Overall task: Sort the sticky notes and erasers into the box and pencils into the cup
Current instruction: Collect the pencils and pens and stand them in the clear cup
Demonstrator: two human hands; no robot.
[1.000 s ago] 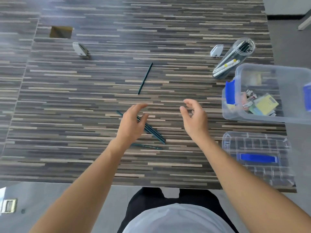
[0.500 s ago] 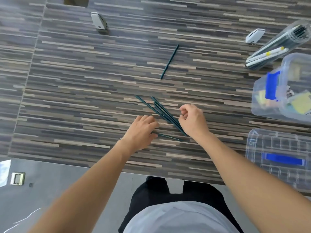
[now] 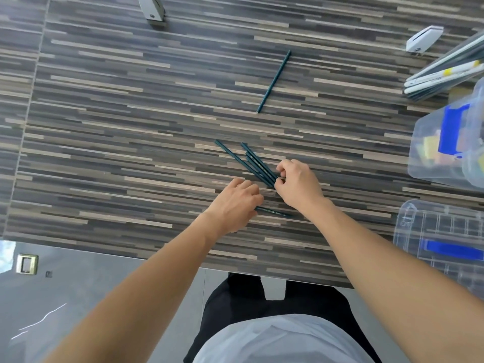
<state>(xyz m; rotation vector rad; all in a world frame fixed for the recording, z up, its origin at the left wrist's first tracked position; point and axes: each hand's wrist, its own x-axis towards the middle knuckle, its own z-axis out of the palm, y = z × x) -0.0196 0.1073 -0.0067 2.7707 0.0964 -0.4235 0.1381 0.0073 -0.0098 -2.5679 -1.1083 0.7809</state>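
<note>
The bench (image 3: pixel 157 127), a striped wood-pattern surface, fills most of the view, with grey floor (image 3: pixel 78 297) below its near edge. At the right edge stands the clear box (image 3: pixel 429 153) with a blue latch, holding coloured notes seen through its wall. Nearer the person on the right lies a clear lid (image 3: pixel 419 231) with a blue handle. Beyond the box, the clear cup (image 3: pixel 445 74) lies tilted and cut off by the frame, holding pencils and white pens. The right hand (image 3: pixel 298 186) rests on the bench, its grip clamped on the near ends of a bundle of dark green pencils (image 3: pixel 251 163), which fan out up and left across the surface. The left hand (image 3: pixel 233 205) lies just beside it, fingers fairly straight and close together, resting flat on the bench; its grip holds nothing visible. One pencil (image 3: pixel 275 212) lies under the left fingertips, pointing right. A single pencil (image 3: pixel 273 81) lies well apart, farther up the bench. Two small white objects, one at top centre (image 3: pixel 152 9) and one at top right (image 3: pixel 423 39), sit at the far side.
</note>
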